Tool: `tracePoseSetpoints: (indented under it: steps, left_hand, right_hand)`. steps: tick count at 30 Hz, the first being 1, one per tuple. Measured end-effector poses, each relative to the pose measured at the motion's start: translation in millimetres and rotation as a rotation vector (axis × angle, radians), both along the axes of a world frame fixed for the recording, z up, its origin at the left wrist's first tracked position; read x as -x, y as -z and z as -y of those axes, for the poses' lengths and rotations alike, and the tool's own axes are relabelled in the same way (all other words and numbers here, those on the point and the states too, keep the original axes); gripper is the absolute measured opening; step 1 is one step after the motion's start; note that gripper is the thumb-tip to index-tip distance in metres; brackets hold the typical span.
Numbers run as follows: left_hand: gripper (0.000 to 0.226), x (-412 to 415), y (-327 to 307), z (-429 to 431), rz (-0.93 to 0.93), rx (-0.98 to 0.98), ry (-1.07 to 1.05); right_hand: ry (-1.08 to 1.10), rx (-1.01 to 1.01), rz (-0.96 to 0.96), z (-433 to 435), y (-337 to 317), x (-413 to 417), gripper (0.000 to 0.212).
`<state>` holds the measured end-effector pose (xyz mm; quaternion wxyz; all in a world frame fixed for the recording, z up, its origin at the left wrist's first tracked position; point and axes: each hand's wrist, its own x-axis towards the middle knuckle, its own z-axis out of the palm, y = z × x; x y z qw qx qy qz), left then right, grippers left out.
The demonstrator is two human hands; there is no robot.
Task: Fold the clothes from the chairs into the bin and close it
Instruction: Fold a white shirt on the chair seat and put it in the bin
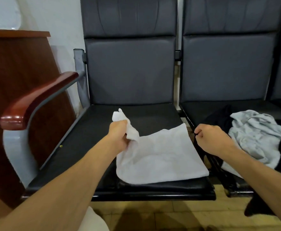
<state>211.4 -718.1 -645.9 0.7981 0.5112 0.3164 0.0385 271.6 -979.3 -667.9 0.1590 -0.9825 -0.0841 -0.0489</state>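
two garments sit in a heap just beyond the right hand (pixel 209 139): a grey top (pixel 256 135) and a black piece (pixel 219 117) under and around it, both on the second seat (pixel 246 105). the step in hand looks like the folding of the white cloth (pixel 161 155). it lies mostly flat on the first seat (pixel 79 147), between the two hands and reaching nearer the person than either. it seems partly folded, with one end raised off the seat.

the left hand (pixel 119 135) grips that raised end, fingers curled tight round a bunched handful. the cloth climbs from the flat part into the fist and pokes out above it. the right hand is closed into a loose fist just off the cloth's far right corner, over the gap between the two seats. whether its thumb and finger pinch the cloth's edge, a bit of the black piece, or nothing, i cannot tell.

the next move, i judge, calls for carrying the held end across toward the right hand and laying it down flat, edges matched, while the right hand steadies the corner. no bin shows anywhere near the hands.
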Motion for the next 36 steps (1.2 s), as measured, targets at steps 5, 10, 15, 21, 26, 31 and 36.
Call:
tracePoseSetpoints:
  steps: [5,10,15,21,26,31,36]
  left_hand:
    - [0.018,-16.2,-0.3,57.4,0.093,-0.129,0.053]
    - [0.029,-38.4,25.7,108.0,0.128,-0.499,0.234]
    - [0.025,-38.9,43.4,142.1,0.005,-0.542,0.551]
    - [0.033,-34.0,36.2,133.3,0.048,-0.391,0.670]
    - [0.043,-23.6,52.8,89.9,0.242,-1.393,0.790]
    - [0.050,2.2,69.4,48.9,0.008,-1.634,1.089]
    - [0.049,20.5,60.7,4.0,-0.085,-1.719,1.109]
  right_hand:
    - [0.069,-0.053,0.044,38.8,2.0,4.4,0.029]
    - [0.022,-0.024,0.045,62.8,4.6,7.1,0.032]
    - [0.018,0.013,0.010,74.1,4.2,5.0,0.031]
    - [-0.023,0.047,-0.064,55.8,0.9,2.8,0.029]
    - [-0.052,0.070,-0.109,31.6,-3.1,7.8,0.024]
    - [-0.079,0.070,-0.121,3.7,-7.6,16.0,0.019]
    - [-0.158,0.120,-0.156,-34.4,-8.5,23.3,0.020]
